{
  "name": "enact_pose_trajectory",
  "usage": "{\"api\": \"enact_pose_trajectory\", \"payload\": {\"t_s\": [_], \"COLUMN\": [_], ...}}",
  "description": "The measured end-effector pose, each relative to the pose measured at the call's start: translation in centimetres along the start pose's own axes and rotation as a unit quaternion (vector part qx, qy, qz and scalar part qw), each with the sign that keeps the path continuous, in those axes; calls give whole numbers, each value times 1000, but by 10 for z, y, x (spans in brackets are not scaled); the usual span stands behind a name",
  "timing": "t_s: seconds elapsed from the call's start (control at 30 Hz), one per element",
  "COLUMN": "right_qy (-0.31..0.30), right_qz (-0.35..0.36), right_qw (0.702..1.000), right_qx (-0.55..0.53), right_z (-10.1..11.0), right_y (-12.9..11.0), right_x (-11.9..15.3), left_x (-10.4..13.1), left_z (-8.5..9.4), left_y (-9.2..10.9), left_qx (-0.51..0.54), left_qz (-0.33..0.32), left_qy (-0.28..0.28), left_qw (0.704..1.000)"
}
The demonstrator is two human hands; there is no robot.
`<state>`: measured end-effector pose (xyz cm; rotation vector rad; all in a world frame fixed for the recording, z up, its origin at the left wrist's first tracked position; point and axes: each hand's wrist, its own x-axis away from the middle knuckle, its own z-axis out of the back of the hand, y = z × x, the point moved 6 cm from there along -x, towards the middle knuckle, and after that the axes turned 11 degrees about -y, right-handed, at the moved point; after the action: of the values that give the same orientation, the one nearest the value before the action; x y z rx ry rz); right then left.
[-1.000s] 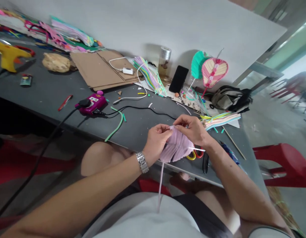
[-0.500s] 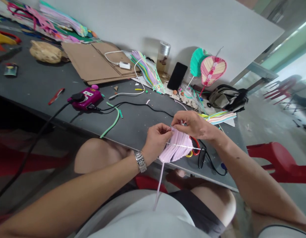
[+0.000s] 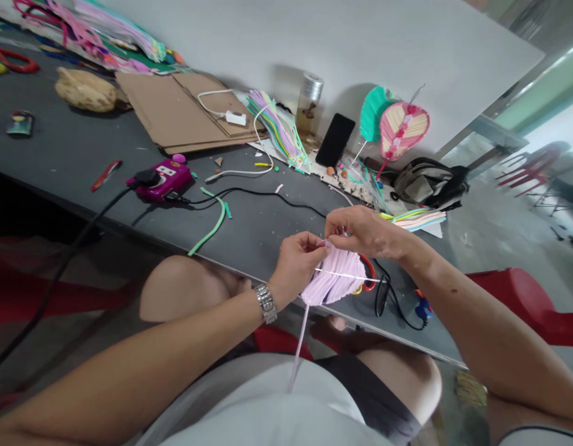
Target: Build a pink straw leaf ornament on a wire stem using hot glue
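Note:
A small lilac fan point(image 3: 346, 263), apparently built from rows of pipe cleaners, is held near the table's front edge, its lilac stem hanging toward my lap. A thin pale stick point(image 3: 351, 274) lies across it. My left hand point(image 3: 298, 263) pinches the fan's upper edge between thumb and fingers. Close against it, my right hand point(image 3: 363, 232) is closed at the same edge with its fingertips together; what exactly lies between them is too small to make out. Behind the fan show the red and yellow handles of scissors point(image 3: 370, 272), partly covered.
A purple power adapter point(image 3: 163, 179) with black cords sits left, near a green pipe cleaner point(image 3: 214, 226). Farther back are cardboard sheets point(image 3: 160, 114), a pipe-cleaner bundle point(image 3: 281, 133), a jar point(image 3: 309, 102), a phone point(image 3: 335, 139), a teal fan point(image 3: 372, 114) and a pink-cream fan point(image 3: 404, 130).
The view has shifted slightly. Both hands stay together at the lilac fan's upper edge, with hardly any change in their grip.

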<state>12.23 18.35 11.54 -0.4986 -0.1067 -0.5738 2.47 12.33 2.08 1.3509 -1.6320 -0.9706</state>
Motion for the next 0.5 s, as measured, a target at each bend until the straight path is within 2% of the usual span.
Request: {"api": "enact_pose_trajectory", "payload": {"t_s": [0.2, 0.4, 0.5], "right_qy": [7, 84, 79], "right_qz": [-5, -24, -17], "right_qw": [997, 991, 984], "right_qx": [-73, -105, -158], "right_z": [-7, -17, -17], "right_y": [6, 13, 18], "right_x": [-1, 2, 3], "left_x": [1, -2, -4], "left_z": [-2, 2, 5], "left_y": [0, -4, -7], "left_qx": [1, 12, 7], "left_qz": [9, 14, 17], "left_qy": [2, 17, 18], "left_qw": [1000, 1000, 1000]}}
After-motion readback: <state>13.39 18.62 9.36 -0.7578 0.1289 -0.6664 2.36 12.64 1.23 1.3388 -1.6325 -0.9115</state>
